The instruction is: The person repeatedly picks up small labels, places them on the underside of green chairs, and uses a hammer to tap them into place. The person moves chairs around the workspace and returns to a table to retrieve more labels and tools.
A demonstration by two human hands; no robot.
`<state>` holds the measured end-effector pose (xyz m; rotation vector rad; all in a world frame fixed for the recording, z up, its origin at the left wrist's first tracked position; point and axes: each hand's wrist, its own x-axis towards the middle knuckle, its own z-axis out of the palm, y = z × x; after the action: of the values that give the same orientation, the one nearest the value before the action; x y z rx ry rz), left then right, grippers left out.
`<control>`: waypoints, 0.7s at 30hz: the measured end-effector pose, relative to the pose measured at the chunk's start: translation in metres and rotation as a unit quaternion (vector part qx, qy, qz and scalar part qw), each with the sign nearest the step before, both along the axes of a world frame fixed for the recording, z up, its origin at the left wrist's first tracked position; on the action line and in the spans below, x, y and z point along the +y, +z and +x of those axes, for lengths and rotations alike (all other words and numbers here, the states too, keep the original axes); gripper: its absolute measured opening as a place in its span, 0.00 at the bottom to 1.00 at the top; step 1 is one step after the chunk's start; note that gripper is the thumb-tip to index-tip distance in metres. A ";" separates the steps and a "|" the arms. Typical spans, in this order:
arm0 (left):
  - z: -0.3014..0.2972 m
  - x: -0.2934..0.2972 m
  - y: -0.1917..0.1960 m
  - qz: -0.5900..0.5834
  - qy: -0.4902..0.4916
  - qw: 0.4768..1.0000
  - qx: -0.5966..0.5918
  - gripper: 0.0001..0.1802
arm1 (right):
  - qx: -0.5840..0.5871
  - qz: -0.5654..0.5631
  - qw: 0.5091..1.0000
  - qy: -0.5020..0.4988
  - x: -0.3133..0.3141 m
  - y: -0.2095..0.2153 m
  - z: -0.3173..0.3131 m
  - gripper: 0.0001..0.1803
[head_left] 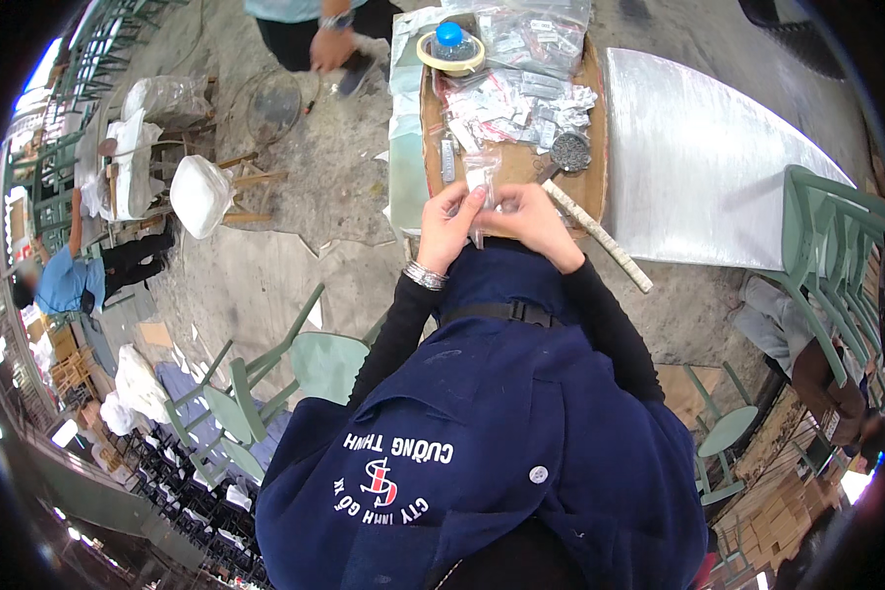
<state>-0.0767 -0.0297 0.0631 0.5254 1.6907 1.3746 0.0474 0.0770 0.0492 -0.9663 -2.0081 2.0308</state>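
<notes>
A small clear plastic bag (480, 175) with something white in it is between my two hands, just above the near edge of a cardboard tray (425, 128). My left hand (447, 226) pinches one side of the bag, thumb against the fingers. On the other side my right hand (533, 224) has its fingers closed at the bag, partly hidden behind each other. In the tray beyond lie several small packets (521, 103) with grey and white pieces. By my right hand is a round scoop (570, 152) filled with small dark bits.
A long wrapped rod (600, 236) juts from the tray toward a silvery sheet-topped table (698, 167). A blue-capped bottle (449, 35) stands inside a cream ring. Green chairs (334, 364) surround me. One person (334, 44) stands beyond the tray; another (74, 280) is at the left.
</notes>
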 end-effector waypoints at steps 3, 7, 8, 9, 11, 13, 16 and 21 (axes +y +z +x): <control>-0.004 0.002 0.001 0.007 -0.073 0.994 0.076 0.11 | -0.048 0.155 0.987 -0.012 -0.001 0.018 0.009 0.23; -0.011 0.004 0.012 0.010 -0.196 0.968 0.157 0.11 | 0.109 -0.040 0.978 -0.172 0.007 0.017 0.009 0.17; -0.011 0.004 0.016 -0.001 -0.230 0.956 0.182 0.11 | 0.091 -0.017 0.989 -0.111 0.011 0.024 0.012 0.13; -0.009 0.004 0.016 0.010 -0.233 0.956 0.176 0.11 | 0.093 -0.036 0.985 -0.140 0.011 0.023 0.013 0.12; -0.005 0.002 0.017 0.032 -0.238 0.956 0.166 0.10 | 0.095 -0.074 0.974 -0.194 0.011 0.017 0.013 0.11; 0.000 -0.001 0.015 0.064 -0.216 0.965 0.138 0.10 | 0.185 -0.375 0.898 -0.138 0.022 0.013 0.027 0.10; 0.006 -0.001 0.014 0.117 -0.178 0.972 0.104 0.09 | 0.209 -0.497 0.837 -0.098 0.009 0.000 0.026 0.09; 0.024 0.004 0.025 0.079 -0.025 0.996 -0.013 0.10 | 0.063 -0.055 0.982 -0.167 -0.025 -0.005 0.004 0.11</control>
<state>-0.0524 -0.0252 0.0879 0.6333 1.5457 1.4800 0.0512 0.0523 0.0438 -1.0802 -1.5622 1.9752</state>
